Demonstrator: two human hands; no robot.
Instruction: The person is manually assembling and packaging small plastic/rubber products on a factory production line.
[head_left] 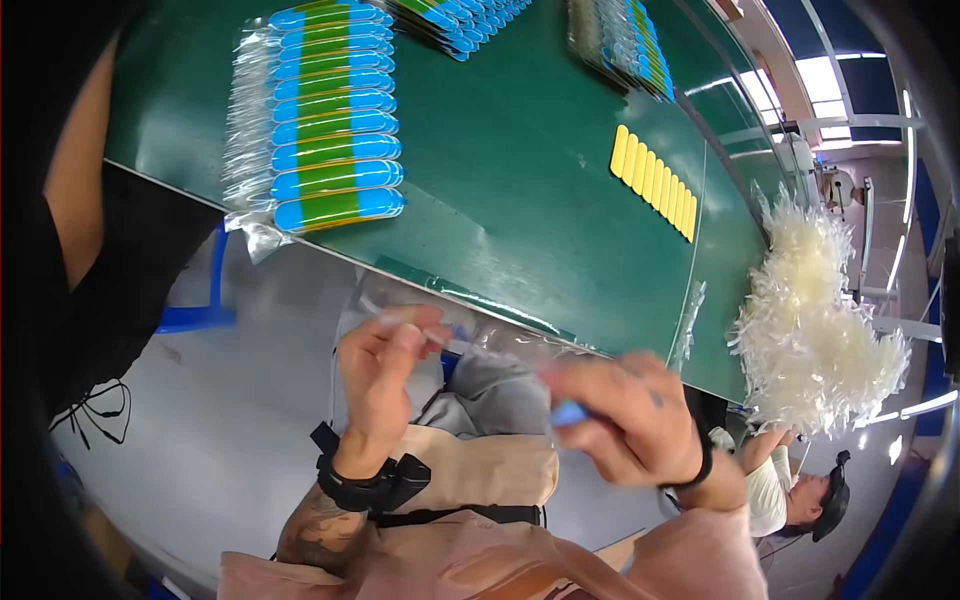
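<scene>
Head view: one person working bare-handed just off the near edge of the green table (520, 200), both hands over the lap.
Clear film (468, 348): thin wispy strip between the two hands, just outside the green table's near edge. Too blurry to tell how it's folded, or if it's open.
Film step: I'd guess it's being worked two-handed, left side anchoring, right side doing the fiddly bit. Next move probably calls for a steady left pinch and careful right fingertips, since stuff that flimsy could slip or crumple.
Left hand (375, 375): closed in a pinch on the film, thumb against the index finger, wrist fairly upright, close to the green table's edge.
Right hand (635, 420): pretty smeared, but the fingers look curled round a blue piece (570, 412), back of the hand up. Can't tell how firm that grip is, or whether the fingertips touch the film.
Green table, left end: blue-and-green sticks (335, 130) stacked in clear sleeves.
Green table, right end: yellow sticks (650, 180) in a neat row on top, plus a fluffy heap of clear wrappers (810, 330) beside that end.
</scene>
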